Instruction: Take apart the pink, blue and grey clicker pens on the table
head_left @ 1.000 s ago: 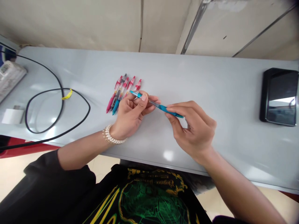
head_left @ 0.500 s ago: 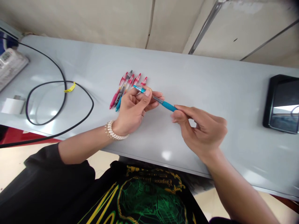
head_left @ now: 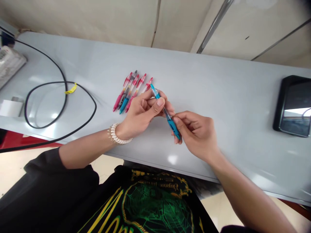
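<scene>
A blue retractable pen (head_left: 173, 125) with a clear middle is held above the table between both hands, its clip end tilted up and away to the left. My left hand (head_left: 148, 111) pinches the upper barrel between thumb and fingers. Around the blue rubber grip, near the tip, my right hand (head_left: 198, 134) is closed with thumb and fingertips. Just beyond my left hand, several pens lie side by side: pink ones (head_left: 118, 102), a grey one (head_left: 122, 98) and a blue one (head_left: 123, 105). My left hand partly hides the rightmost of them.
A black cable (head_left: 65, 111) with a yellow tag (head_left: 71, 89) loops over the left of the grey table (head_left: 223, 90). A white charger plug (head_left: 11, 107) and a white power strip (head_left: 11, 63) lie at far left. A black phone-like device (head_left: 293, 105) lies at the right.
The pen has swung from nearly level to steeper, its tip now lower and nearer me. My right hand has moved left along with it, closer to my left hand.
</scene>
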`<control>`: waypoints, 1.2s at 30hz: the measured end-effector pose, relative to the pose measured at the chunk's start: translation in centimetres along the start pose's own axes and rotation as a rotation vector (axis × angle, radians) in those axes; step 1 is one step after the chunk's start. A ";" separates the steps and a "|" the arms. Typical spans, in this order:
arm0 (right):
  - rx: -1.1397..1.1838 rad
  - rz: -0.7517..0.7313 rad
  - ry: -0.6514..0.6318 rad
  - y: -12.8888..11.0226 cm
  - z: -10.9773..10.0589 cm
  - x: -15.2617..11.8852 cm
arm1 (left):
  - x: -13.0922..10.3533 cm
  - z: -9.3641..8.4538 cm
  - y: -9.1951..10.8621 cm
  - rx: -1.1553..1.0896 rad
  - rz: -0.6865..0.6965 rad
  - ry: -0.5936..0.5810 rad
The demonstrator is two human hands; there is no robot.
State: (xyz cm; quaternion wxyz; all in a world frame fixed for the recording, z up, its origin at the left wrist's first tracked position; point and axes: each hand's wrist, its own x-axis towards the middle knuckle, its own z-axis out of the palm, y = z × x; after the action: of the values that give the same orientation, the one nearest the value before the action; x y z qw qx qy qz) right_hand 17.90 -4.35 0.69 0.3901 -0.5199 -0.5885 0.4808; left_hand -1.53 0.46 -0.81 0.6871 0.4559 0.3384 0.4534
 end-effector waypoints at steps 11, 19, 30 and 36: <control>-0.094 -0.090 0.097 0.2 -0.5 0.4 | 0.4 0.7 3.8 -0.286 -0.407 0.010; -0.164 -0.172 0.004 0.2 0.0 0.2 | 0.6 0.2 4.3 -0.396 -0.450 0.204; -0.262 -0.389 -0.063 1.7 2.1 -0.4 | 0.7 1.1 2.9 -0.244 -0.135 0.216; -0.391 -0.340 -0.003 1.9 3.2 -1.0 | 0.3 2.0 2.5 -0.259 -0.189 0.257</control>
State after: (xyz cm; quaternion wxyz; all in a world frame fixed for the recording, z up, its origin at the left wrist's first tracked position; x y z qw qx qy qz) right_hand 15.44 -5.82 -1.83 0.3567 -0.4783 -0.7498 0.2861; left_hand -0.41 0.55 2.27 0.7307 0.2681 0.4033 0.4812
